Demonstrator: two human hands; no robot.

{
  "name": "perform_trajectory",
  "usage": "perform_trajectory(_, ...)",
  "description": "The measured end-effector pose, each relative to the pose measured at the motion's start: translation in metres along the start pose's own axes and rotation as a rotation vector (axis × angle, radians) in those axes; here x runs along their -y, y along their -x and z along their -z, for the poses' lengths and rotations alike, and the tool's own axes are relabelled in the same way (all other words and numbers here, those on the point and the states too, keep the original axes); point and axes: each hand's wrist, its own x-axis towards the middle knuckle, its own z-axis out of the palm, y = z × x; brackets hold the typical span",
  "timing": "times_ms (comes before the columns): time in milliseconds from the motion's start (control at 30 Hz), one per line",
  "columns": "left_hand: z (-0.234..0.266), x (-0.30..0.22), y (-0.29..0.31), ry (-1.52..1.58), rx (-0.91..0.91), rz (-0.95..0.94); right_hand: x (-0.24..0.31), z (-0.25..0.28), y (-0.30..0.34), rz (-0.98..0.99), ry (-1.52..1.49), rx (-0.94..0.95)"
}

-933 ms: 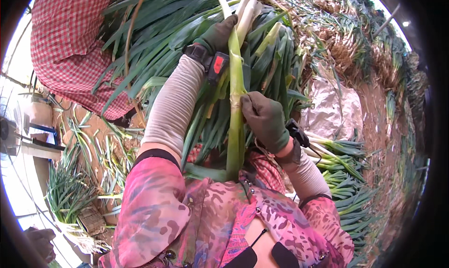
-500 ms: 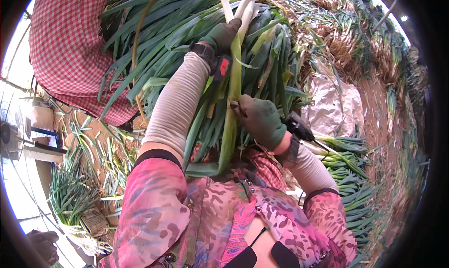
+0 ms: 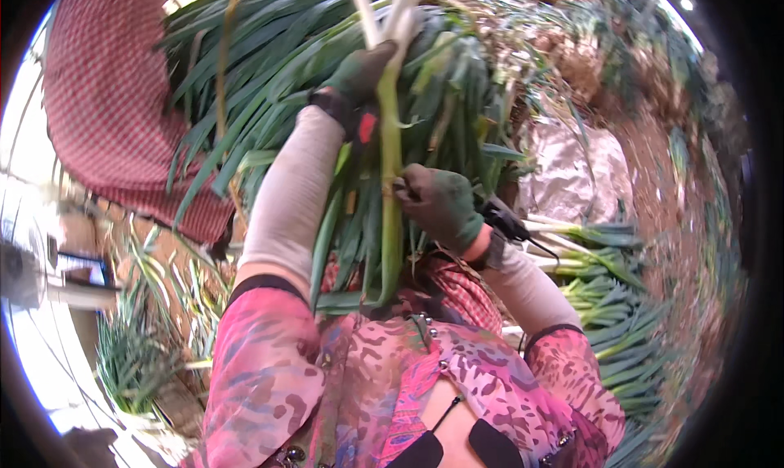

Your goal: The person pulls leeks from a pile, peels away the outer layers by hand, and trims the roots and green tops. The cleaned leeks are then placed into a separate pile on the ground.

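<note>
My left hand, in a green glove with a dark palm, is closed round white leek stalks near the top of the view. One long leek hangs from that grip toward my chest, its green end bent to the left. My right hand, gloved the same way, is closed with its fingertips against the middle of this leek; what exactly they pinch is hard to see. A black strap device with a red patch sits at my left wrist. Behind both hands spreads a big heap of leeks, leaves hanging toward me.
A red-checked cloth covers something at the upper left. A crumpled pale sack lies to the right, above a row of leeks. More leeks with roots are piled at the far right. A small bunch stands lower left.
Both hands and the leek sit slightly further left in the view, and the picture is more blurred. The grips look the same.
</note>
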Motion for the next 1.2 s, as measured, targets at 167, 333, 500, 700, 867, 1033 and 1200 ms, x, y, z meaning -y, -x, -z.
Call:
perform_trajectory(167,0.008,-0.027,0.043,0.12,0.157,-0.001,-0.035,0.044,-0.02,0.309,0.109,-0.406)
perform_trajectory(333,-0.041,-0.105,0.106,0.008,0.315,-0.35,-0.056,0.175,-0.076,0.795,0.995,-0.592)
perform_trajectory(500,-0.118,-0.161,0.149,-0.198,0.535,-0.51,-0.059,0.286,-0.065,0.872,0.894,-0.141)
perform_trajectory(700,-0.124,-0.174,0.144,-0.167,0.963,-0.815,-0.082,0.356,-0.022,0.653,1.172,-0.022)
perform_trajectory(867,-0.027,-0.169,0.096,-0.067,0.685,-0.434,-0.217,0.445,0.143,-0.532,1.419,-0.014)
perform_trajectory(1033,0.088,-0.116,0.049,0.018,0.294,-0.286,-0.282,0.402,0.267,-0.686,1.084,-0.496)
perform_trajectory(1200,0.057,-0.029,0.061,0.103,0.238,-0.07,-0.383,0.236,0.352,-1.191,0.286,-0.793)
